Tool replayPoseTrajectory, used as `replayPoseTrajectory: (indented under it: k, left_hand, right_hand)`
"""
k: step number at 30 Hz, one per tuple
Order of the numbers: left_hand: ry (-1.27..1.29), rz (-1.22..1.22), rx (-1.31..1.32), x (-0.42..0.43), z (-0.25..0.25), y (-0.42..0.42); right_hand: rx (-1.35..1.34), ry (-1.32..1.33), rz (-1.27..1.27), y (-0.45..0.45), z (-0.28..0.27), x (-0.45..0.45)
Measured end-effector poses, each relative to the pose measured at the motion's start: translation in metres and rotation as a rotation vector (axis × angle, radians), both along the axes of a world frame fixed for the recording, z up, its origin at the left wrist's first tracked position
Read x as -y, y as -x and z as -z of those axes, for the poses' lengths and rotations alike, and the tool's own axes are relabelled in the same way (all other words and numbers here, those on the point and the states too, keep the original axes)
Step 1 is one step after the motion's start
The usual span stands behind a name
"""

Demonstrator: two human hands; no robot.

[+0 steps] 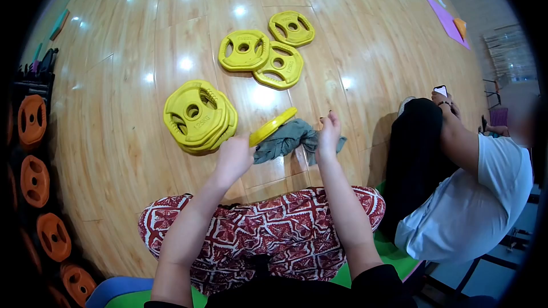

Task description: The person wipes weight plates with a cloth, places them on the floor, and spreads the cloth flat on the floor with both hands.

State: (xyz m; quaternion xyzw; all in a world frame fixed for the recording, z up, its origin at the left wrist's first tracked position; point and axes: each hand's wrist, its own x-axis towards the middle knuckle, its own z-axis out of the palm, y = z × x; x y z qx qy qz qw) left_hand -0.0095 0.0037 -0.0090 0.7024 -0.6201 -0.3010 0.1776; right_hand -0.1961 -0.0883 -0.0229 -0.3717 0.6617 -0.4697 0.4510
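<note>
My left hand [235,155] is closed on the near end of a yellow weight plate [274,126], which is tilted up on edge. A grey-green cloth [285,140] lies bunched just right of this plate, against its lower side. Cloth gathers at my right hand [329,134] and shows on both sides of it; the fingers point upward and their grip is partly hidden. Just beyond my left hand, several yellow plates form a stack [194,113], the top one marked 1.25KG.
Farther out lie three yellow plates [244,50], partly overlapping. To my right a person in a white shirt [465,199] sits holding a phone [440,89]. Orange plates [35,179] line a rack at left. A purple mat [447,20] lies at far right on the wooden floor.
</note>
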Motion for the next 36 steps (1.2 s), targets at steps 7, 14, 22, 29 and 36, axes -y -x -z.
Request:
replayPoseTrajectory:
  k: [7, 14, 22, 29, 36]
  left_hand:
    - [-0.037, -0.047, -0.008, 0.001, -0.001, -0.003]
    - [-0.062, -0.021, 0.000, 0.000, -0.001, -0.002]
    - [-0.013, -0.007, 0.027, -0.001, 0.001, -0.001]
    - [-0.016, 0.007, 0.042, -0.001, -0.002, -0.001]
    - [-0.041, 0.045, 0.116, -0.002, -0.014, 0.000]
  right_hand:
    - [-0.312, -0.163, -0.077, 0.032, 0.038, 0.022]
    - [-0.718, -0.451, -0.444, 0.033, 0.054, 0.019]
    - [-0.807, -0.349, -0.542, 0.027, 0.059, 0.012]
    - [-0.888, -0.481, -0.509, 0.024, 0.057, 0.010]
    - [-0.680, -0.277, -0.388, 0.027, 0.070, 0.011]
